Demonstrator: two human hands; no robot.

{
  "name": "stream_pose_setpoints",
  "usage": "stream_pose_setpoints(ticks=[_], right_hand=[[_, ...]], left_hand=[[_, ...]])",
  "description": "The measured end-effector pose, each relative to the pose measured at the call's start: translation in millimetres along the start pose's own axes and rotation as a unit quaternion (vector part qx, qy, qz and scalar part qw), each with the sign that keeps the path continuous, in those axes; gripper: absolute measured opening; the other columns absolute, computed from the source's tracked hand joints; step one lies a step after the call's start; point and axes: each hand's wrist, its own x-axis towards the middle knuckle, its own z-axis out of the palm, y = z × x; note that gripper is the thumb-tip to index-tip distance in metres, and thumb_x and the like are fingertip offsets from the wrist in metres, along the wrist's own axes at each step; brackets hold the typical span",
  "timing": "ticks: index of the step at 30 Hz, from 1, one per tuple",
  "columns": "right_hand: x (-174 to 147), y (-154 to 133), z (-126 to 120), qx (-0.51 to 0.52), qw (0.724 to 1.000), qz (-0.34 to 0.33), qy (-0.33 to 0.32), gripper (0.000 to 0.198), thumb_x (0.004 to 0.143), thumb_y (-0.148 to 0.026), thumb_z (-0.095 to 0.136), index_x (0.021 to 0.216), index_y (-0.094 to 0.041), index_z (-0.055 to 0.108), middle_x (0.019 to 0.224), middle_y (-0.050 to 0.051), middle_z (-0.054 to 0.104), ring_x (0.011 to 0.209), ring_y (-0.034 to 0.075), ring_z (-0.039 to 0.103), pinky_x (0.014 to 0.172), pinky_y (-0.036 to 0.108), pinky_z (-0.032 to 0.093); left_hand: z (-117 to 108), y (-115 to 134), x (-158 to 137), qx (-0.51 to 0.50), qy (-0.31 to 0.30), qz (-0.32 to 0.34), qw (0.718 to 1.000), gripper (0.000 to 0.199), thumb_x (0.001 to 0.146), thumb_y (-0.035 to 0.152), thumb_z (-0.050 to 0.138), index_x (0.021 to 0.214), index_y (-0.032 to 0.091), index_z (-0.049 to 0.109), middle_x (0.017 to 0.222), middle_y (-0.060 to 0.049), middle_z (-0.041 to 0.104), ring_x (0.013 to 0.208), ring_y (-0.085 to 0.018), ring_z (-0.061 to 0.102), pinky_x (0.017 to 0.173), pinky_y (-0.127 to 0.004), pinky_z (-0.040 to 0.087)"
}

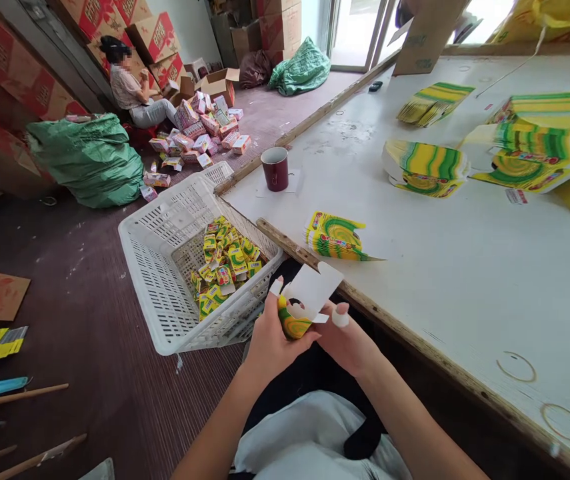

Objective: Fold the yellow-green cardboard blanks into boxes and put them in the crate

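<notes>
Between my hands, over my lap, is a small yellow-and-green carton (pixel 297 327) with its white inner flaps standing up. My left hand (pixel 272 333) is closed around the carton's left side, and its thumb has a white wrap. My right hand (pixel 347 337) holds the carton's right edge near a small flap; a white wrap covers one of its digits too. Just beyond, on the table edge, lies a fanned stack of flat yellow-green cartons (pixel 335 237). To the left stands a white plastic basket (pixel 147 267) with several folded small cartons (pixel 227 263) in it.
The white table (pixel 445 267) has a wooden edge strip (pixel 415 343). On it stand a maroon mug (pixel 275 170) and more carton stacks (pixel 427 167). Across the floor, a seated person (pixel 132 87) is beside piled pink boxes (pixel 199 133) and a green sack (pixel 87 160).
</notes>
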Motion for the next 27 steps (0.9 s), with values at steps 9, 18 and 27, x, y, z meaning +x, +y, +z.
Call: stream_pose_setpoints(ticks=[9,18,27], right_hand=[[9,-13,1,-0.172,0.980,-0.031,0.100,0.041,0.067,-0.052,0.081,0.091,-0.022,0.070,0.088,0.003,0.072,0.082,0.021,0.066,0.076,0.033,0.054],[5,-4,-3,-0.409,0.899,-0.152,0.033,0.044,0.087,-0.041,0.062,0.126,-0.021,0.064,0.123,0.012,0.069,0.114,0.030,0.064,0.097,0.045,0.053],[4,1,-26,-0.560,0.768,-0.309,0.034,0.057,0.096,-0.011,0.042,0.149,-0.032,0.041,0.149,0.008,0.052,0.137,0.023,0.049,0.110,0.041,0.046]], left_hand=[[12,-11,-4,0.115,-0.046,0.088,0.988,0.063,0.069,0.035,0.078,0.121,0.025,0.044,0.108,-0.008,0.066,0.093,-0.029,0.069,0.074,-0.039,0.054],[12,-10,1,0.030,-0.051,0.009,0.998,0.054,0.063,0.020,0.073,0.108,0.026,0.044,0.092,-0.003,0.064,0.080,-0.025,0.067,0.069,-0.036,0.051],[2,-11,1,0.159,0.028,0.048,0.986,0.053,0.067,0.015,0.068,0.115,0.020,0.046,0.110,-0.011,0.060,0.104,-0.029,0.062,0.089,-0.047,0.053]])
